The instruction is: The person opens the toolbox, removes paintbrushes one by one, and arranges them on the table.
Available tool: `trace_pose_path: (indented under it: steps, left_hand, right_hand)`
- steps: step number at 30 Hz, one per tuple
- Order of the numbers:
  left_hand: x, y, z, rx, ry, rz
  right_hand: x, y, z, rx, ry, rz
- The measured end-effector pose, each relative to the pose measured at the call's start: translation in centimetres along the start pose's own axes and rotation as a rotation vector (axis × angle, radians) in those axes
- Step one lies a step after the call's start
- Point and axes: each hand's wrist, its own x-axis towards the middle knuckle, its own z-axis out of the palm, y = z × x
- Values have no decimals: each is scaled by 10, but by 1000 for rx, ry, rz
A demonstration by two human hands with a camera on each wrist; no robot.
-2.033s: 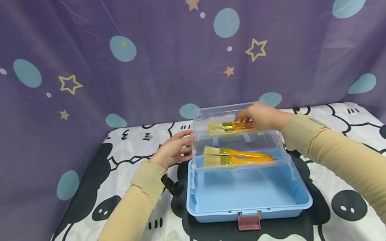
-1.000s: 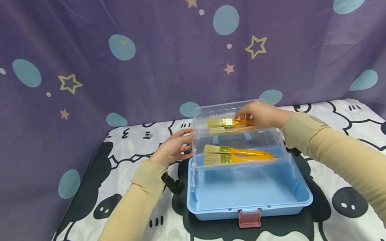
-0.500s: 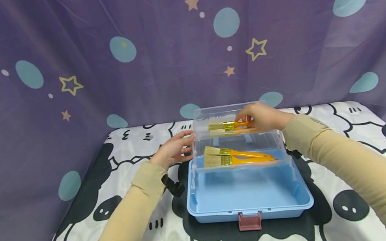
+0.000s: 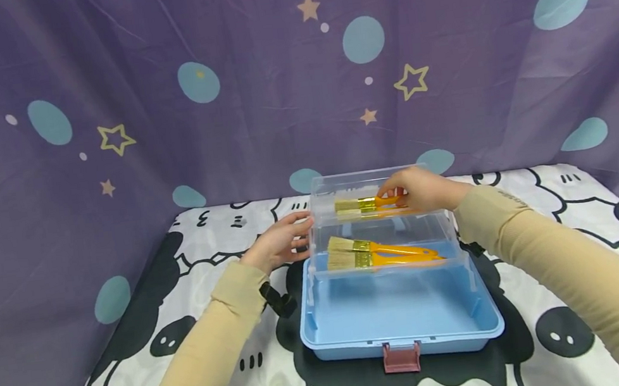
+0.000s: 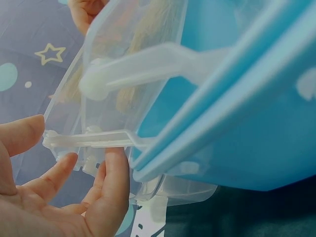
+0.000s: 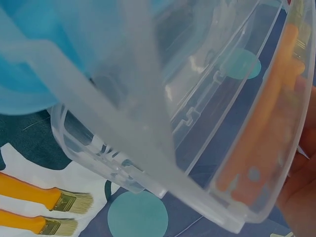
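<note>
A blue storage box stands open, its two clear trays raised in steps at the back. The right hand reaches into the upper tray and pinches the orange handle of a flat paintbrush. Another paintbrush lies in front of it. Two more paintbrushes rest in the lower tray, the nearer paintbrush overlapping the other at the handle. The left hand touches the trays' left end with fairly straight fingers. The left wrist view shows its fingertips by the clear hinge arm.
A pink latch hangs at the box's front. Under the box spreads a black-and-white cartoon cloth; a purple curtain hangs behind. The right wrist view shows two paintbrushes on the cloth beside the box, the upper paintbrush parallel to the lower.
The pinched paintbrush looked slightly tilted a second ago and lies flatter now. Both hands keep nearly the same places; the head view has shifted a little.
</note>
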Motion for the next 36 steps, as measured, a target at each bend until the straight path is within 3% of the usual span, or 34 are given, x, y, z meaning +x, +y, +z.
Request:
trace_pose_path:
  steps: [7, 15, 28, 36]
  left_hand:
    - [1, 0, -3, -2, -14, 6]
    - [2, 2, 0, -4, 4, 5]
    - [1, 0, 0, 2, 14, 3]
    - [2, -1, 0, -2, 19, -5]
  right_hand:
    - [-2, -2, -6, 22, 7, 40]
    - [-5, 3, -13, 123, 59, 75]
    - [-12, 6, -21, 284, 87, 266]
    - [-19, 11, -19, 510, 56, 399]
